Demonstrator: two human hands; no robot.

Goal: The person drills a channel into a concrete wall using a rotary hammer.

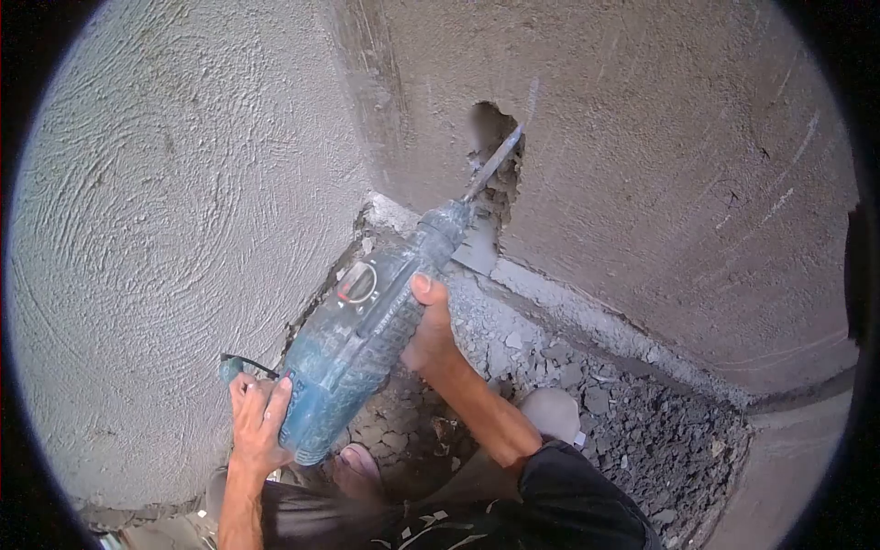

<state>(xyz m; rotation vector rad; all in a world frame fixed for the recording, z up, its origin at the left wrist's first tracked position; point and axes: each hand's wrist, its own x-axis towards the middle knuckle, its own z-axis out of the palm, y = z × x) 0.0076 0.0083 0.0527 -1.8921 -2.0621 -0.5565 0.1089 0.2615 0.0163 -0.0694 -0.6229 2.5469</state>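
Note:
A dusty blue rotary hammer (pixel 353 316) slants up and to the right across the middle of the view. Its long chisel bit (pixel 496 163) reaches the right edge of a rough hole (pixel 490 137) broken into the brown plastered wall. My left hand (pixel 257 417) is closed around the rear of the tool, where a black cord comes out. Under the front part of the body, my right hand (pixel 431 321) supports it, thumb on the near side and most fingers hidden. A round dial shows on the tool's side.
A grey wall with swirled plaster (pixel 156 229) stands at the left, meeting the brown wall (pixel 660 156) in a corner. A concrete ledge (pixel 605 325) runs along the wall's foot. Broken rubble (pixel 642 431) covers the ground, near a sandalled foot (pixel 359 469).

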